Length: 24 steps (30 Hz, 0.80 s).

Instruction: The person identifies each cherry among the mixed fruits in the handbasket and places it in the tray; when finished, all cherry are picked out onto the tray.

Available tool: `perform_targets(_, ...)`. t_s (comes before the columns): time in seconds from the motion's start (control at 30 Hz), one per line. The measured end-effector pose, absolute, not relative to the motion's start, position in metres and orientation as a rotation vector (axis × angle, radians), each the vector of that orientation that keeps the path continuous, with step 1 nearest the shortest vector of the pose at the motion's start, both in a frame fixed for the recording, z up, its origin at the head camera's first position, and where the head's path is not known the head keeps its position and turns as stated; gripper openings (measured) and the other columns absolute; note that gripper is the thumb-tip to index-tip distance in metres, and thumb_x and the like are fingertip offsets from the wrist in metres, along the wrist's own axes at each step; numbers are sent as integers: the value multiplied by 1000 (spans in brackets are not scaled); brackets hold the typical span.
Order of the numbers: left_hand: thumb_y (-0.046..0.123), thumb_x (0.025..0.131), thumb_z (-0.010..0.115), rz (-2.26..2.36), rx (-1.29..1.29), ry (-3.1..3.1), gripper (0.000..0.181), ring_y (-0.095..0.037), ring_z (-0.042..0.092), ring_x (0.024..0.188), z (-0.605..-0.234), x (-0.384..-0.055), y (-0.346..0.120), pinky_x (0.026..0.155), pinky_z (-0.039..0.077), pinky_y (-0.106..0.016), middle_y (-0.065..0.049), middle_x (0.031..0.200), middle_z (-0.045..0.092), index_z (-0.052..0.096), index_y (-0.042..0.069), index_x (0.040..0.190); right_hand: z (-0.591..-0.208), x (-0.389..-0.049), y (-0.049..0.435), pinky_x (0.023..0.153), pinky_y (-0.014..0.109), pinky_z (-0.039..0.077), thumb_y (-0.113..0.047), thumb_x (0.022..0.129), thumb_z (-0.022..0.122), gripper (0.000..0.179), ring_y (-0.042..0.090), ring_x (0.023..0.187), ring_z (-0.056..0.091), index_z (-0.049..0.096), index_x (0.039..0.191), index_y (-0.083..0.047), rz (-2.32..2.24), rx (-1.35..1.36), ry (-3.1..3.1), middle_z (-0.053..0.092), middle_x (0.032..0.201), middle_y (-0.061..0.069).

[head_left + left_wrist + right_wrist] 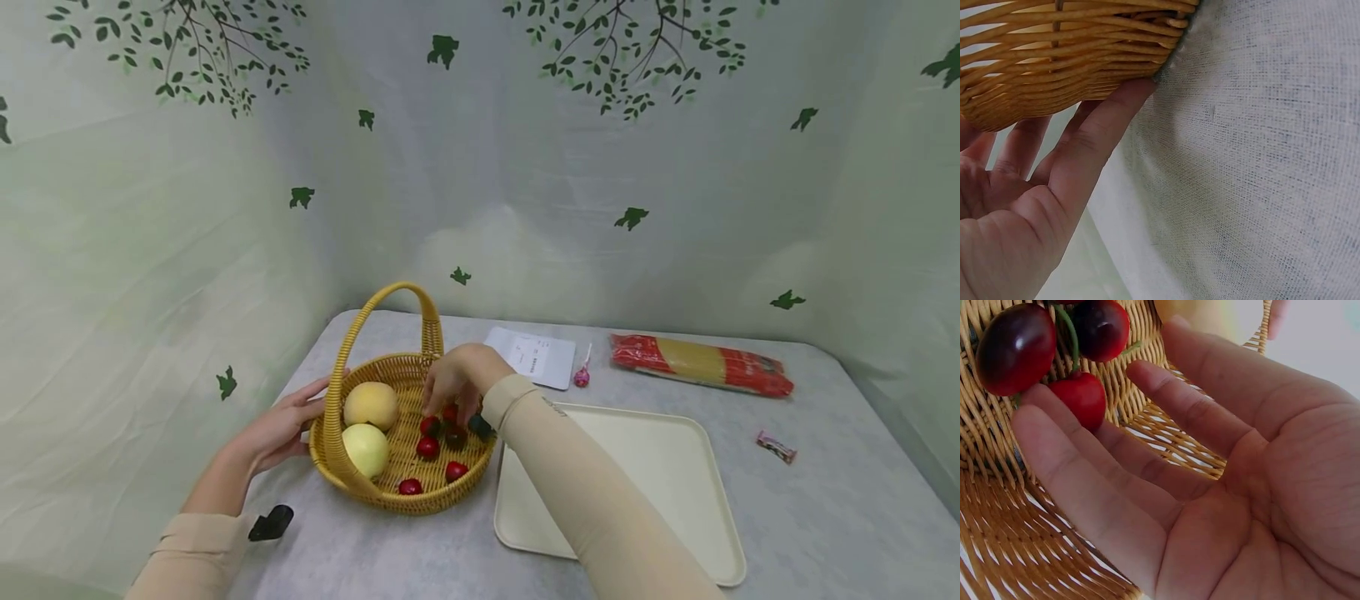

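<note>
A yellow wicker basket (408, 500) with a tall arched handle stands on the table. My left hand (281, 429) rests against its left side; in the left wrist view, extended fingers touch the basket's lower wall. Inside the basket, my right hand (453, 379) reaches down from the right, fingers spread and loosely bent. Its fingertips are right at a cluster of dark red cherries (1017, 350) with green stems, and nothing is gripped. More cherries lie nearer the front rim, including one cherry (410, 487). A yellow-orange round fruit (371, 406) and a pale yellow-green round fruit (366, 451) sit at the left.
Right of the basket lies a cream tray (660, 467), partly under my right forearm. Behind it are a white printed sheet (534, 357), a lollipop (582, 377) and a red-and-yellow packet (697, 364). A small wrapped candy (776, 447) lies at the right. Fabric walls enclose the table.
</note>
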<state>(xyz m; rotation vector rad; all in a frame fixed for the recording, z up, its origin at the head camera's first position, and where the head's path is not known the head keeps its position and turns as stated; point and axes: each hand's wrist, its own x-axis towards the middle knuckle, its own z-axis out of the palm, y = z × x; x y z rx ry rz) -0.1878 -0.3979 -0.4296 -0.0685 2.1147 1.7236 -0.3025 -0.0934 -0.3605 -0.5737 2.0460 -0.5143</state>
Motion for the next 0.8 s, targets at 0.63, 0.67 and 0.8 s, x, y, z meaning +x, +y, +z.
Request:
perform_targets(0.63, 38, 117, 44, 1705, -72, 2124, 67, -8, 54, 128, -429, -190, -395, 98, 58, -50, -14, 172, 36, 10, 29, 175, -367, -303, -84, 93, 39, 63, 3, 100, 70, 23, 22, 92, 78, 73, 122, -3, -519, -719, 2115, 75, 99, 11)
perform_targets(0.67, 39, 117, 44, 1703, -74, 2128, 68, -8, 55, 128, -429, -190, -395, 98, 58, -50, -15, 172, 35, 10, 29, 175, -366, -303, -84, 94, 39, 63, 3, 100, 70, 22, 21, 90, 77, 74, 121, -2, -521, -725, 2114, 74, 98, 10)
perform_targets(0.8, 38, 118, 42, 1688, -60, 2142, 69, -10, 52, 132, -429, -188, -397, 99, 58, -51, -23, 175, 26, 6, 25, 175, -363, -303, -84, 91, 36, 62, -2, 103, 69, 15, 15, 82, 72, 75, 117, -1, -507, -785, 2116, 72, 94, 6)
